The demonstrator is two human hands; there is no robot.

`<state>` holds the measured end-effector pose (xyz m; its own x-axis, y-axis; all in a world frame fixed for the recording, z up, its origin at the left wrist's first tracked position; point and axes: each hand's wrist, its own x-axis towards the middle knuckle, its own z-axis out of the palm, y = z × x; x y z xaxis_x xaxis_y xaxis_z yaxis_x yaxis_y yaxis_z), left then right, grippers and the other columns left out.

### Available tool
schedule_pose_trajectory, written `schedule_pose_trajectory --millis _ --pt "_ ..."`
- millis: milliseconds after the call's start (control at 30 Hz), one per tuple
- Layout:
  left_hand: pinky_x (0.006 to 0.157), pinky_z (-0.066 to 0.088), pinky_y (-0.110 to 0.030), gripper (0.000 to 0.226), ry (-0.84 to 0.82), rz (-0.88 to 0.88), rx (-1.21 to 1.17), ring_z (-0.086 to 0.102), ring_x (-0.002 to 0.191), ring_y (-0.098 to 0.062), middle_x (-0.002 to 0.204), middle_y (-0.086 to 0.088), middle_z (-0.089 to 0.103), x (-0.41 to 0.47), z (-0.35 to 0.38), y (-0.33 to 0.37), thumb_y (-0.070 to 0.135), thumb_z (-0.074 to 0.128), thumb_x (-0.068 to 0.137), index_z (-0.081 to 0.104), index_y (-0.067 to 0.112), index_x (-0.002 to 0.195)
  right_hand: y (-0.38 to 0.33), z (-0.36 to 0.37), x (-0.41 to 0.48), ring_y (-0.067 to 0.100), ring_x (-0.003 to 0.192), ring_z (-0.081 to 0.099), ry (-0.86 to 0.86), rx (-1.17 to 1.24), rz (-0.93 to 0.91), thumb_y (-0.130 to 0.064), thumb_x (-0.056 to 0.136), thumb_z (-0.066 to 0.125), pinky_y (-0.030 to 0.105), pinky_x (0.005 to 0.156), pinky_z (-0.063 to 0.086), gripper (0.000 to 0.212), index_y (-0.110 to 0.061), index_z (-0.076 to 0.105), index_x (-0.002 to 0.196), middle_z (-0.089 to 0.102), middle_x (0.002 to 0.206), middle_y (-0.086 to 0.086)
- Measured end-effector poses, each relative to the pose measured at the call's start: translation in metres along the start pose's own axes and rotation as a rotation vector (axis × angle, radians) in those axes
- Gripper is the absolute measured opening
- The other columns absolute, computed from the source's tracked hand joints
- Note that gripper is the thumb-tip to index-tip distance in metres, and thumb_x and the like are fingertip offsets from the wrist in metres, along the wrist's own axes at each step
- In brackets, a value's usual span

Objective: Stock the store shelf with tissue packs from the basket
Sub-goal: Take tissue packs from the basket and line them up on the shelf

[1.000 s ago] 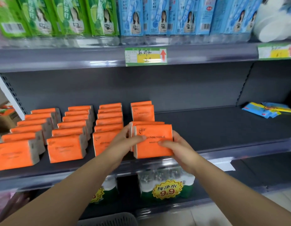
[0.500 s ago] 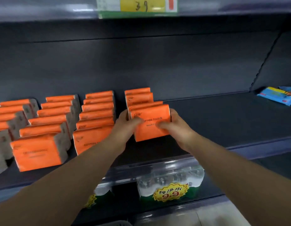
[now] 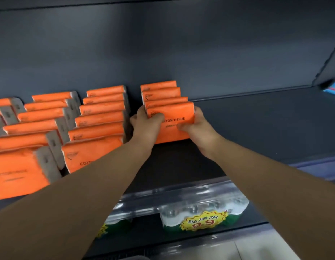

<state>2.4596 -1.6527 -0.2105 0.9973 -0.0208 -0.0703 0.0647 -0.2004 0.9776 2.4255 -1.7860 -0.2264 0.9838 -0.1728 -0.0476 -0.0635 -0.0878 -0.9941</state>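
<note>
Three rows of tissue packs [image 3: 99,117] look full; 4th has four. Left hand [image 3: 144,124] & right hand [image 3: 197,126] curl fingers round its front pack [image 3: 174,132]; shelf [image 3: 256,124] rt side mostly unfilled.

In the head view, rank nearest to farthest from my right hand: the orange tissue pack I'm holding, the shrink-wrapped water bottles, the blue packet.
1. Orange tissue pack: gripped in the right hand.
2. Shrink-wrapped water bottles, yellow sticker: lower shelf, below.
3. Blue packet: far right, same shelf.

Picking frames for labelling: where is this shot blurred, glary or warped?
Head view: print on the gripped tissue pack reads clearly; far-left packs smear with blur; glare streaks the clear shelf-edge strip; wide lens slants the right upright.
</note>
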Motion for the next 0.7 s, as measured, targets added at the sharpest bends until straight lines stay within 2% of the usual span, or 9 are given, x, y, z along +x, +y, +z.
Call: schedule_pose_trajectory --millis 133,267,333,400,500,700 --pt "0.110 0.036 -0.048 0.053 0.027 0.005 0.031 0.042 0.125 -0.024 0.140 -0.003 0.032 0.013 0.003 -0.009 0.028 0.055 0.086 0.041 0.029 0.137 0.002 0.002 0.007 0.014 0.113 0.053 -0.012 -0.013 -0.005 -0.001 0.089 0.054 0.029 0.093 0.042 0.055 -0.030 0.032 0.130 0.057 0.120 0.002" --pt "0.108 0.034 -0.041 0.058 0.043 0.016 0.021 0.039 0.124 -0.021 0.143 -0.003 0.030 0.019 0.005 -0.013 0.029 0.054 0.089 0.035 0.031 0.144 0.004 0.004 0.011 0.004 0.099 0.053 -0.030 -0.012 0.008 -0.003 0.090 0.053 0.017 0.074 0.039 0.058 -0.027 0.028 0.136 0.057 0.113 -0.002" --pt "0.109 0.035 -0.044 0.059 0.031 0.011 0.001 0.042 0.125 -0.022 0.142 -0.004 0.036 0.019 0.006 -0.013 0.027 0.054 0.089 0.034 0.031 0.144 0.004 0.005 0.012 -0.003 0.092 0.049 -0.035 -0.021 0.022 -0.004 0.090 0.054 0.014 0.068 0.036 0.060 -0.026 0.026 0.138 0.055 0.107 -0.007" --pt "0.106 0.039 -0.043 0.053 0.014 0.005 -0.031 0.048 0.122 -0.023 0.136 -0.004 0.047 0.018 0.007 -0.014 0.026 0.055 0.089 0.037 0.029 0.139 0.005 0.004 0.013 -0.003 0.090 0.049 -0.034 -0.024 0.038 -0.005 0.090 0.055 0.014 0.067 0.036 0.060 -0.025 0.025 0.138 0.054 0.104 -0.008" --pt "0.093 0.044 -0.034 0.045 0.007 0.003 -0.065 0.055 0.113 -0.021 0.123 -0.004 0.057 0.015 0.008 -0.015 0.020 0.056 0.089 0.045 0.021 0.133 0.004 0.003 0.013 -0.004 0.089 0.048 -0.035 -0.031 0.059 -0.006 0.090 0.056 0.014 0.068 0.036 0.060 -0.025 0.025 0.138 0.054 0.102 -0.009" --pt "0.089 0.042 -0.030 0.052 -0.006 -0.015 -0.035 0.055 0.112 -0.020 0.123 -0.007 0.057 0.013 0.009 -0.018 0.015 0.058 0.088 0.041 0.014 0.137 0.004 0.005 0.011 -0.003 0.088 0.048 -0.012 -0.042 0.090 -0.010 0.090 0.057 0.013 0.066 0.036 0.054 -0.026 0.030 0.134 0.053 0.100 -0.011"
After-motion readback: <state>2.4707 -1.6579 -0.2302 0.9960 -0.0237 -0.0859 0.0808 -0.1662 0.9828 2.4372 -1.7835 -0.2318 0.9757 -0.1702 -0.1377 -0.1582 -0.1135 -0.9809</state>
